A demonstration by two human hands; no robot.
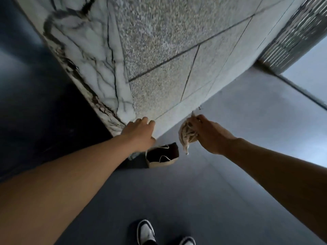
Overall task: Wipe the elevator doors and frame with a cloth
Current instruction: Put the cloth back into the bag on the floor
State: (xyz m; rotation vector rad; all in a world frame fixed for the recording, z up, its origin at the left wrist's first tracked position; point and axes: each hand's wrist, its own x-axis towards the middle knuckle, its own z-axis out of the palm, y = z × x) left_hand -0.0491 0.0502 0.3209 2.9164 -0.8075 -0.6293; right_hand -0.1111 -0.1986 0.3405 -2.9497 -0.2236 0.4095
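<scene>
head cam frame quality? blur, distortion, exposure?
Head view: strong wide-angle distortion, the speckled grey stone wall and its grout lines bow and lean; motion blur smears the white marble trim with dark veins and the ribbed metal panel; dim, flat light, the dark panel at left nearly black; left hand, right hand and crumpled beige cloth soft but readable.

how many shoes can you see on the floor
2: one shoe at bottom centre and a second shoe just to its right, cut off by the frame's bottom edge. Both stand on the dark floor.
</scene>
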